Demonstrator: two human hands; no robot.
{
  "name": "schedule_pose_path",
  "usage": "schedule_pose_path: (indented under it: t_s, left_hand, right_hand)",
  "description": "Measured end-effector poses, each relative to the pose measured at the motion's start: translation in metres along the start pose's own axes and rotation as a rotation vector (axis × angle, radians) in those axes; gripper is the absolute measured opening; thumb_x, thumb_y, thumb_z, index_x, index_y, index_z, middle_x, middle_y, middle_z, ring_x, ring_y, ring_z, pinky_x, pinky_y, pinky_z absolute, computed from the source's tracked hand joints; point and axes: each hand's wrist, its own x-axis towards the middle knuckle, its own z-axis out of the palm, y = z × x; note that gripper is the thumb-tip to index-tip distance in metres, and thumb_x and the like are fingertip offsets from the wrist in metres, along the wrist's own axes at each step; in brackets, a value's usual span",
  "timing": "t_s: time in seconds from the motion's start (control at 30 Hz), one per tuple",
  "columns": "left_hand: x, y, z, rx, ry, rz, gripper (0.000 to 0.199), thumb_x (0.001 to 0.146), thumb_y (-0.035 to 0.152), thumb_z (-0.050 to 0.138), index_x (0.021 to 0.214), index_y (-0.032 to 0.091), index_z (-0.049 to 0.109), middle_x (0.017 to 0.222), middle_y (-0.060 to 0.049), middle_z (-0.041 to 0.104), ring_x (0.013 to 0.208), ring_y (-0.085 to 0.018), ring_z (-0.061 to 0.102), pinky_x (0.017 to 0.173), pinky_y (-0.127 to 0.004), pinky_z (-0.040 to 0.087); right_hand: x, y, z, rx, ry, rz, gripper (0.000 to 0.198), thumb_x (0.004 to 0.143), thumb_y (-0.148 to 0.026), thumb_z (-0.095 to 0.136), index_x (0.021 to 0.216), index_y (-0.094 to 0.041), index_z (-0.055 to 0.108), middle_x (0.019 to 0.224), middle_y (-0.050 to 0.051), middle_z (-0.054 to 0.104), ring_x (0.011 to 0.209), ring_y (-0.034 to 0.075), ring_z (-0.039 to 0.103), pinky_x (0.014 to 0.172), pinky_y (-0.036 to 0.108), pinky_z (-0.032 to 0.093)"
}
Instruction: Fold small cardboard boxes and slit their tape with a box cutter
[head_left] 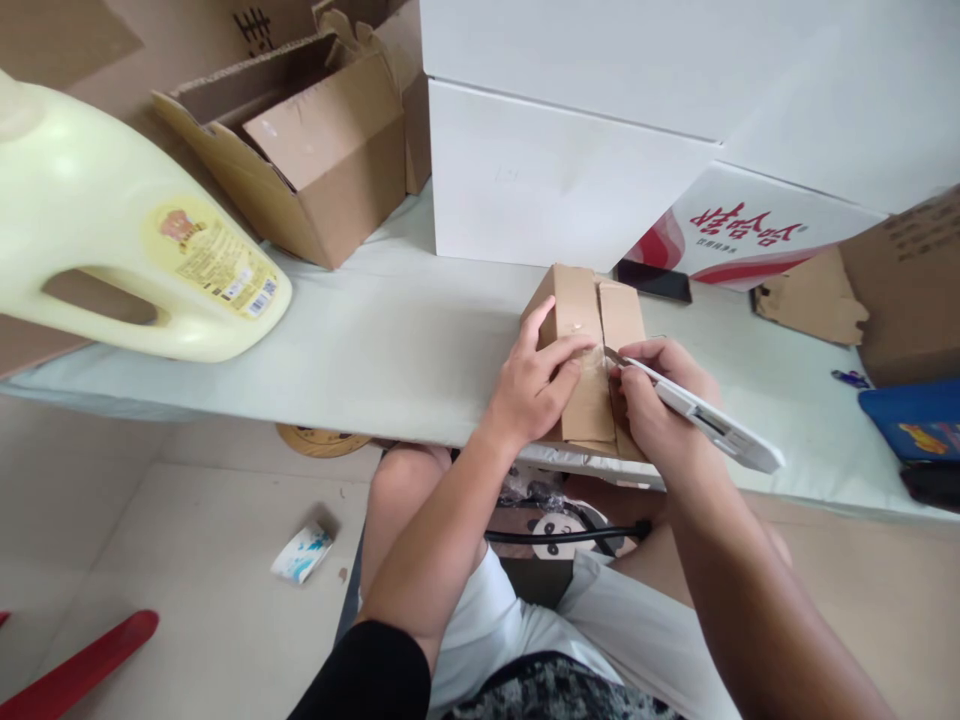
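A small brown cardboard box (pixel 587 410) sits at the front edge of the covered table, a seam running down its top with clear tape across it. My left hand (pixel 529 385) lies on the box's left side, fingers spread and pressing on the cardboard, not wrapped round it. In my right hand (pixel 664 400) is a white utility knife (pixel 712 420), gripped near its front end. Its blade tip touches the box at the seam, and the handle points down to the right. My fingers partly hide the front of the knife.
Behind the box stand large white cartons (pixel 555 170) and a dark phone (pixel 654 281). An open cardboard box (pixel 352 170) and a big yellow jug (pixel 225 250) are on the left. Torn cardboard (pixel 814 300) and a blue pouch (pixel 911 420) lie right. A paper cup (pixel 301 553) is on the floor.
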Motion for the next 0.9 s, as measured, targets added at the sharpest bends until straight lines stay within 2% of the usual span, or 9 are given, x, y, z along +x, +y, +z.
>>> schedule_pose_path:
  t_s: [0.33,0.5,0.9]
  left_hand:
    - [-0.0005,-0.0019,0.0009,0.003,0.012,0.014,0.032,0.102,0.032,0.05,0.125,0.028,0.072,0.172,-0.004,0.027,0.151,-0.03,0.044,0.125,-0.049,0.038]
    - [-0.0006,-0.0001,0.0009,0.003,0.017,0.006,0.032,0.102,0.034,0.051,0.124,0.026,0.073,0.171,-0.007,0.028,0.153,-0.03,0.041,0.125,-0.049,0.038]
    - [-0.0001,-0.0016,0.0024,0.02,0.027,0.013,0.03,0.102,0.032,0.052,0.123,0.027,0.073,0.171,-0.006,0.029,0.152,-0.03,0.042,0.125,-0.049,0.038]
  right_hand:
    - [-0.0018,-0.0034,-0.0035,0.02,-0.027,0.003,0.02,0.076,-0.034,0.057,0.089,-0.021,0.066,0.071,0.0,0.07,0.056,0.016,0.059,0.058,0.031,0.046]
    - [-0.0026,-0.0043,-0.0066,-0.023,-0.042,-0.057,0.014,0.073,-0.031,0.056,0.079,-0.022,0.064,0.065,-0.001,0.065,0.058,0.016,0.057,0.057,0.03,0.042]
    - [-0.0042,0.0026,-0.0085,0.006,-0.048,-0.076,0.009,0.07,-0.026,0.054,0.075,-0.022,0.061,0.063,-0.002,0.062,0.058,0.015,0.053,0.056,0.029,0.039]
